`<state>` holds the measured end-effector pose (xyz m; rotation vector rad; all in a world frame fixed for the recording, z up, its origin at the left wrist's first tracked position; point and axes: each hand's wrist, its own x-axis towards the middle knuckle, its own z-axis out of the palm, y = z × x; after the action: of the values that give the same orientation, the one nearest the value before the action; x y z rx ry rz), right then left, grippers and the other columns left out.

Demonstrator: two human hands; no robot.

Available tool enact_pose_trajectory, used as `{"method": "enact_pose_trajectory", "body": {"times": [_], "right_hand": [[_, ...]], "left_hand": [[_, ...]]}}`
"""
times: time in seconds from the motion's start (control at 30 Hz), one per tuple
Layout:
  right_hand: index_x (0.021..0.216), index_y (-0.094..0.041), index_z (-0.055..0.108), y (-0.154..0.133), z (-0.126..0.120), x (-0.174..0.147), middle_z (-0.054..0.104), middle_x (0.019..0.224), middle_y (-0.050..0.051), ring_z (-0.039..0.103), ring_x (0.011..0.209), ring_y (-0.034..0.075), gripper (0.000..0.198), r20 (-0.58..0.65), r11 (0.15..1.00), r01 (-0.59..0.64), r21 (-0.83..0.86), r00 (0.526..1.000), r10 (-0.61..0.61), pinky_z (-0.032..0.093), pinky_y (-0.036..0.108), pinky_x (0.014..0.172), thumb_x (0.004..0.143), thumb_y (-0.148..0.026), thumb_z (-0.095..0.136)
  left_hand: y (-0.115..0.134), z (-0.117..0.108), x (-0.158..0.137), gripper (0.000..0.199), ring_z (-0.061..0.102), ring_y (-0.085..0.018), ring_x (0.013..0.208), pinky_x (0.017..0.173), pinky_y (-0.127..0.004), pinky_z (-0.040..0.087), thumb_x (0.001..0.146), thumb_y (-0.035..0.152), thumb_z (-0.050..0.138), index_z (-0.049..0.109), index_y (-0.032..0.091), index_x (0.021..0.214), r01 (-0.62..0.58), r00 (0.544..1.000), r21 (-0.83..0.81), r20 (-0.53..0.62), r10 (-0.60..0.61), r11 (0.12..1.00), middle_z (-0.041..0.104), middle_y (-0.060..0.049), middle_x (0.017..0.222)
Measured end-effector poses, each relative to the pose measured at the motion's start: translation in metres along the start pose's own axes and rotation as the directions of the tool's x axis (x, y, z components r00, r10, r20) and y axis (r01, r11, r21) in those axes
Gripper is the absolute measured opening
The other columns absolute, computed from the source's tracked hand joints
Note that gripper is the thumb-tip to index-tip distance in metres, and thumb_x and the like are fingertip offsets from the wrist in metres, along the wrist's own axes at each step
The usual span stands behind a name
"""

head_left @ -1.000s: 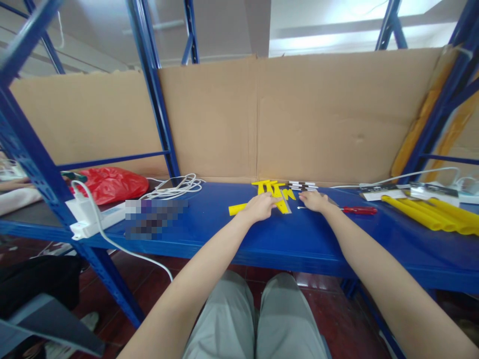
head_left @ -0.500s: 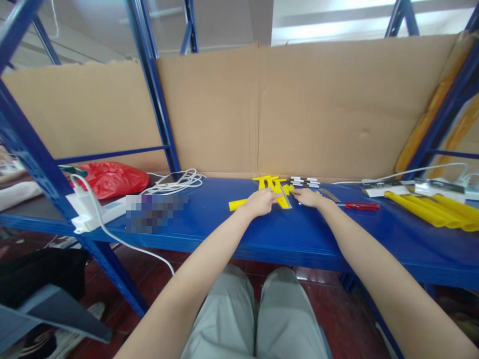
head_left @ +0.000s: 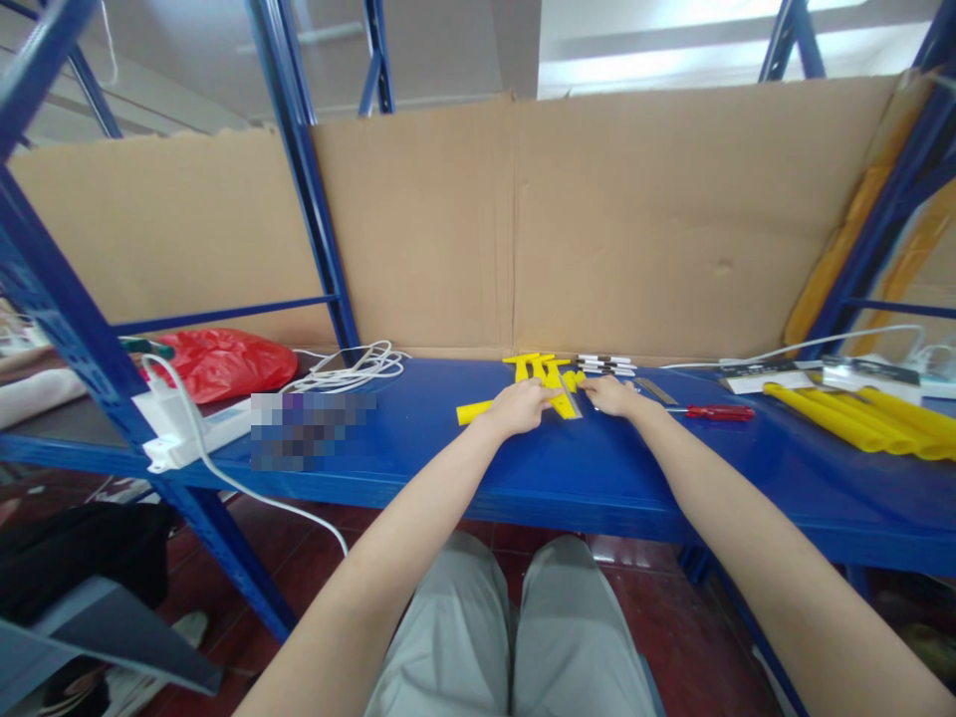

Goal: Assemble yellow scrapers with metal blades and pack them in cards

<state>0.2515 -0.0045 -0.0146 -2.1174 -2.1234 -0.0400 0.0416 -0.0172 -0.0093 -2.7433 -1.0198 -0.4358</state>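
My left hand (head_left: 523, 404) is closed around a yellow T-shaped tool with a handle (head_left: 473, 411) that sticks out to the left. A grey metal strip (head_left: 571, 395) runs along the tool's head, like the blade of a scraper. Just right of it, my right hand (head_left: 609, 394) has its fingers drawn together beside small yellow pieces (head_left: 574, 379); what they hold, if anything, is too small to make out. Behind my hands lie several yellow T-shaped pieces (head_left: 532, 364). White-and-black strips (head_left: 604, 363) are stacked beside them.
A red-handled screwdriver (head_left: 720, 412) and a flat grey strip (head_left: 657, 390) lie right of my hands. Yellow tubes (head_left: 858, 418) and white-and-black packages (head_left: 766, 377) are further right. Leftward are coiled white cable (head_left: 358, 369), a power strip (head_left: 198, 433) and a red bag (head_left: 228, 365). Cardboard (head_left: 612, 229) stands behind.
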Motion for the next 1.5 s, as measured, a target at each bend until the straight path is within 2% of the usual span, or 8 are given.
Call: {"method": "enact_pose_trajectory", "body": {"times": [0.3, 0.43, 0.53, 0.67, 0.77, 0.93, 1.23, 1.5], "right_hand": [[0.119, -0.029, 0.068, 0.023, 0.009, 0.012, 0.065, 0.127, 0.003, 0.056, 0.120, 0.025, 0.045, -0.105, 0.993, 0.072, 0.099, 0.993, -0.061, 0.043, 0.043, 0.100, 0.084, -0.018, 0.042], [0.120, -0.026, 0.068, 0.035, 0.010, 0.014, 0.065, 0.128, 0.005, 0.056, 0.120, 0.025, 0.046, -0.118, 0.989, 0.039, 0.143, 0.993, -0.022, 0.042, 0.038, 0.101, 0.081, -0.017, 0.044], [0.122, -0.029, 0.067, 0.040, 0.006, 0.011, 0.064, 0.129, 0.005, 0.056, 0.120, 0.026, 0.048, -0.088, 0.991, -0.018, 0.136, 0.996, 0.030, 0.041, 0.044, 0.102, 0.080, -0.018, 0.047], [0.120, -0.034, 0.067, 0.048, -0.001, 0.006, 0.061, 0.132, 0.005, 0.052, 0.124, 0.030, 0.049, -0.095, 0.977, -0.192, 0.088, 0.975, 0.200, 0.036, 0.057, 0.102, 0.078, -0.017, 0.049], [0.116, -0.034, 0.069, 0.058, -0.005, 0.003, 0.063, 0.128, 0.005, 0.053, 0.122, 0.030, 0.047, -0.108, 0.965, -0.253, 0.066, 0.960, 0.259, 0.036, 0.057, 0.101, 0.077, -0.017, 0.051], [0.111, -0.034, 0.072, 0.067, -0.006, 0.001, 0.068, 0.119, 0.005, 0.056, 0.117, 0.029, 0.044, -0.131, 0.964, -0.262, 0.046, 0.955, 0.266, 0.036, 0.056, 0.099, 0.076, -0.019, 0.052], [0.108, -0.033, 0.074, 0.051, -0.010, -0.004, 0.064, 0.125, 0.006, 0.051, 0.121, 0.032, 0.045, -0.087, 0.972, -0.235, 0.003, 0.968, 0.234, 0.036, 0.058, 0.099, 0.075, -0.015, 0.049], [0.113, -0.030, 0.072, 0.048, -0.009, -0.005, 0.060, 0.128, 0.009, 0.049, 0.122, 0.031, 0.044, -0.079, 0.975, -0.217, -0.047, 0.974, 0.213, 0.040, 0.055, 0.098, 0.078, -0.017, 0.048]], "left_hand": [[-0.001, 0.000, 0.000, 0.041, 0.060, -0.024, 0.109, 0.093, -0.034, 0.047, 0.095, 0.019, 0.043, 0.059, 0.022, 0.132, 0.004, 1.000, 0.020, 0.011, -0.004, 1.000, 0.065, -0.012, 0.118], [-0.001, 0.000, -0.001, 0.041, 0.061, -0.024, 0.108, 0.092, -0.033, 0.048, 0.095, 0.020, 0.043, 0.059, 0.023, 0.133, 0.006, 1.000, 0.015, 0.016, -0.006, 1.000, 0.065, -0.012, 0.118], [0.000, 0.000, -0.001, 0.041, 0.062, -0.024, 0.107, 0.092, -0.033, 0.048, 0.095, 0.021, 0.044, 0.058, 0.022, 0.133, -0.005, 1.000, 0.011, 0.030, 0.005, 1.000, 0.066, -0.013, 0.116], [0.000, 0.000, -0.001, 0.040, 0.062, -0.023, 0.107, 0.092, -0.032, 0.047, 0.094, 0.024, 0.047, 0.059, 0.023, 0.132, -0.009, 0.999, -0.006, 0.040, 0.009, 1.000, 0.066, -0.011, 0.116], [0.000, 0.000, -0.001, 0.039, 0.062, -0.023, 0.106, 0.091, -0.032, 0.048, 0.095, 0.025, 0.047, 0.059, 0.024, 0.132, -0.003, 0.999, -0.011, 0.041, 0.003, 1.000, 0.067, -0.010, 0.117], [0.002, -0.002, -0.002, 0.039, 0.062, -0.024, 0.107, 0.092, -0.033, 0.048, 0.094, 0.023, 0.047, 0.059, 0.024, 0.132, -0.008, 0.999, -0.008, 0.034, 0.008, 1.000, 0.067, -0.010, 0.118], [0.002, -0.001, -0.001, 0.039, 0.062, -0.024, 0.107, 0.092, -0.033, 0.047, 0.094, 0.023, 0.047, 0.060, 0.025, 0.131, -0.015, 1.000, -0.004, 0.025, 0.015, 1.000, 0.067, -0.010, 0.116], [0.001, -0.002, -0.001, 0.041, 0.062, -0.023, 0.106, 0.090, -0.032, 0.048, 0.095, 0.024, 0.047, 0.057, 0.024, 0.134, -0.016, 0.999, 0.002, 0.043, 0.016, 1.000, 0.065, -0.010, 0.114]]}}
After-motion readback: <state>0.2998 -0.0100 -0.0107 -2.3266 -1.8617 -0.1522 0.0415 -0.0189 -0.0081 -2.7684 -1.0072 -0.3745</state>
